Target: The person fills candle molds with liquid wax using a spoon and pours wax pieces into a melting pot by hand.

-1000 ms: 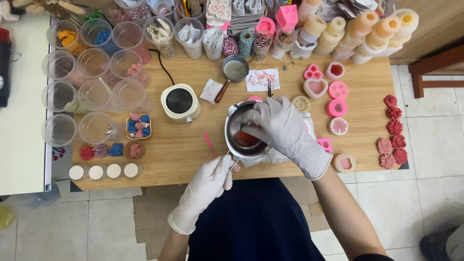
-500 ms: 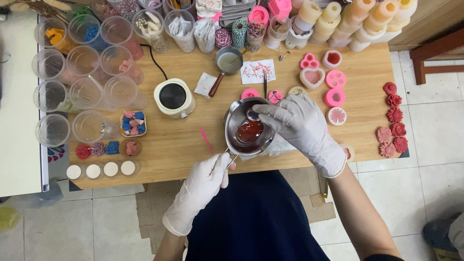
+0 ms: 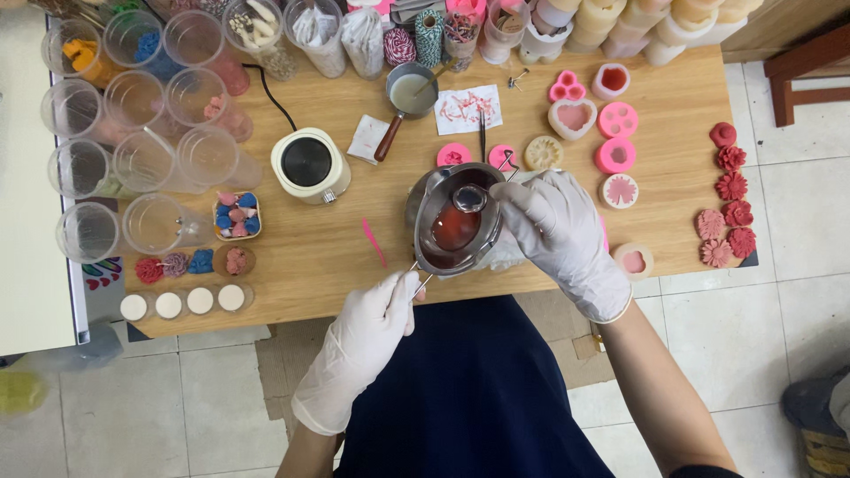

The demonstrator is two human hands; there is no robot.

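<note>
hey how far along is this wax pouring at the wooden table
Done: red flower shapes lie finished at the table's right edge. In hand: the left hand grips the handle of the steel pitcher of red melted wax, the right hand steadying its rim. Left: several pink silicone moulds look only partly filled.
</note>
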